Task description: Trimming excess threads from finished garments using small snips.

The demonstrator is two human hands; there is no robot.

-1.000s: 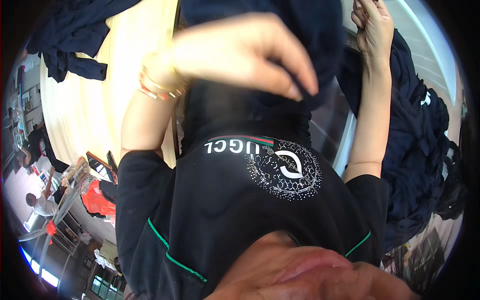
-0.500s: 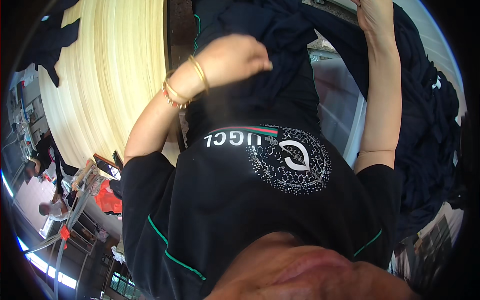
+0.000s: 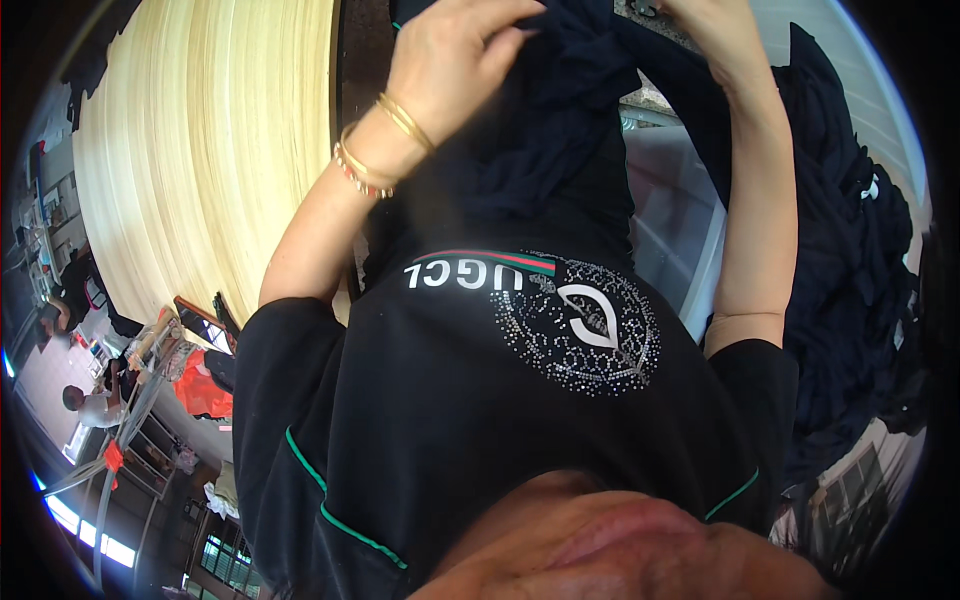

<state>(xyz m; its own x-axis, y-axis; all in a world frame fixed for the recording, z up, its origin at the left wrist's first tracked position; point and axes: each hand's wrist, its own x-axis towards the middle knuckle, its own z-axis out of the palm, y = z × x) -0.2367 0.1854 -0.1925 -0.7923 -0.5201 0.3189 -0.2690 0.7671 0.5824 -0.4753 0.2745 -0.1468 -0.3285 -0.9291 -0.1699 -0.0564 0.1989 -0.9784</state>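
Note:
Dark navy cloth [image 3: 530, 140] lies bunched over my lap, with a strip of it running right toward the larger pile. My left hand [image 3: 450, 55], with gold-coloured bangles at the wrist, is over the upper left part of this cloth. Its thumb and forefinger are apart, with nothing visible between them. My right hand [image 3: 715, 35] is at the top edge, above the cloth strip. Its fingers are cut off by the picture's edge, so I cannot see what they hold.
A pale wood-grain tabletop [image 3: 200, 150] stands at my left. To my right are a translucent plastic bin [image 3: 675, 185] and a heap of dark cloth [image 3: 840, 270]. Other people [image 3: 95, 405] are far off at the left, near a red-orange bundle [image 3: 205, 385].
My left hand has moved up and away from my body, and its thumb and forefinger now show apart. My right hand has shifted slightly left and lower in the view.

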